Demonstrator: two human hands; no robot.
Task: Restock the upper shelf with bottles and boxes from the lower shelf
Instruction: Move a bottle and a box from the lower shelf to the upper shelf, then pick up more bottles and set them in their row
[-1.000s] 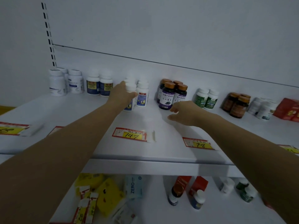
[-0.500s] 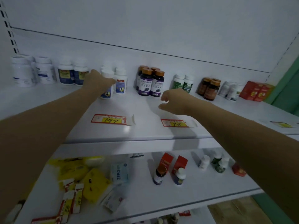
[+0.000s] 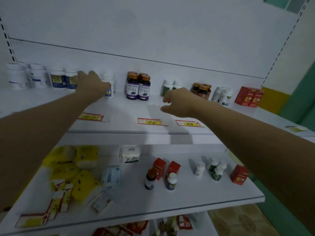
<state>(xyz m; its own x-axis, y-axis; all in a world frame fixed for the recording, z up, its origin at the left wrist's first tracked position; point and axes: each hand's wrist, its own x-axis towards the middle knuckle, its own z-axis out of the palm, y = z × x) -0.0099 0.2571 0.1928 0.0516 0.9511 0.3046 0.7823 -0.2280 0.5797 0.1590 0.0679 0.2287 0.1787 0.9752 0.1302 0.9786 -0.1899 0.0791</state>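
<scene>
A shop: price tags (image 3: 152,121) front shelved supplement bottles (image 3: 138,86)

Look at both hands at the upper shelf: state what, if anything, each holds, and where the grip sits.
Neither holds anything. The left hand is spread open in front of a white bottle. The right hand hovers, loosely curled and empty, above the upper shelf.

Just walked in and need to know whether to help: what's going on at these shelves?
A person is reaching both bare arms onto the upper shelf, which already carries rows of bottles. The left hand is spread over the white bottles near the back; whether it grips one is unclear. The right hand hovers empty, in front of the green-labelled bottles. Below, the lower shelf still holds loose stock, including red boxes and small bottles.
</scene>
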